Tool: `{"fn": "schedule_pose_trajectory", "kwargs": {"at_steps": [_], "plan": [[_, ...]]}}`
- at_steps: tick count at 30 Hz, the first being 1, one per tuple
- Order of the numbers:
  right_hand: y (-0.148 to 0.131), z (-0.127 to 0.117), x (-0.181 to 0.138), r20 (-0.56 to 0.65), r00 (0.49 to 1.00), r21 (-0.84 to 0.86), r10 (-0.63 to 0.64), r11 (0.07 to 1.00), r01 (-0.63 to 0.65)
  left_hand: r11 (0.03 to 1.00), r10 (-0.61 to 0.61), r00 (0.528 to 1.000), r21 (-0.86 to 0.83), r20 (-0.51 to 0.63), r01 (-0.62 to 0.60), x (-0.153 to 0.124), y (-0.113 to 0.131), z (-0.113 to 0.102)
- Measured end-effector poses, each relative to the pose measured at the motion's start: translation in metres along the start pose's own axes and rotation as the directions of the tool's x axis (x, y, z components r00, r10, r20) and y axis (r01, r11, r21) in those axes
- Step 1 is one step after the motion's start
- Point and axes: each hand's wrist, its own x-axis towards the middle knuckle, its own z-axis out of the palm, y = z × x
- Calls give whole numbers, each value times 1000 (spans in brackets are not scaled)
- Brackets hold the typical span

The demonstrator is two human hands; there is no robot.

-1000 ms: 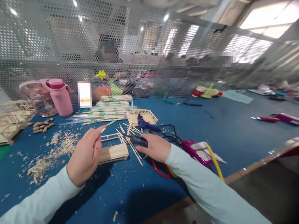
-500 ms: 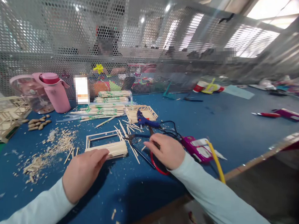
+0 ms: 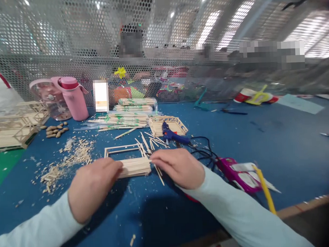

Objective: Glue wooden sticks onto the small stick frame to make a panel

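Observation:
A small model of pale wooden sticks [image 3: 135, 167] stands on the blue table, with a closely laid panel of sticks in front and an open frame behind. My left hand [image 3: 93, 183] is closed on the panel's left end. My right hand [image 3: 179, 168] is closed in a pinch at the panel's right end; whatever lies between its fingertips is too small or hidden to name. Loose sticks [image 3: 159, 176] lie behind and below the right fingers. The red-handled pliers are mostly covered by my right hand and forearm.
A blue glue gun [image 3: 175, 137] rests on a stick tray [image 3: 182, 125], its cord running right. Beyond are bundled sticks [image 3: 126, 119], a pink bottle [image 3: 76, 103] and peanuts [image 3: 55, 131]. Stick scraps [image 3: 74, 157] lie left. A purple device [image 3: 240, 176] lies right.
My right hand has moved left from beside the pliers to the model's right end. My left hand keeps its hold. The view has turned slightly left.

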Motion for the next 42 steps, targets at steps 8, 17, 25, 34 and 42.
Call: {"fn": "schedule_pose_trajectory", "kwargs": {"at_steps": [8, 17, 25, 34, 42], "plan": [[33, 31, 6, -65, 970, 149, 235, 963, -223, 576, -682, 713, -483, 161, 660, -11, -58, 24], [33, 41, 11, -21, 972, 179, 234, 958, -226, -216, -531, 555, -736, 640, 642, -10, -37, 39], [31, 39, 12, 28, 979, 178, 202, 963, -203, -211, -521, 560, -733, 644, 647, -10, -37, 39], [30, 40, 7, 15, 993, 72, 118, 990, -118, -153, -577, 518, -707, 631, 690, -6, -33, 38], [31, 39, 7, 99, 986, -1, 138, 990, -138, 943, -293, 945, -207, -149, 260, -2, -17, 17]]}}
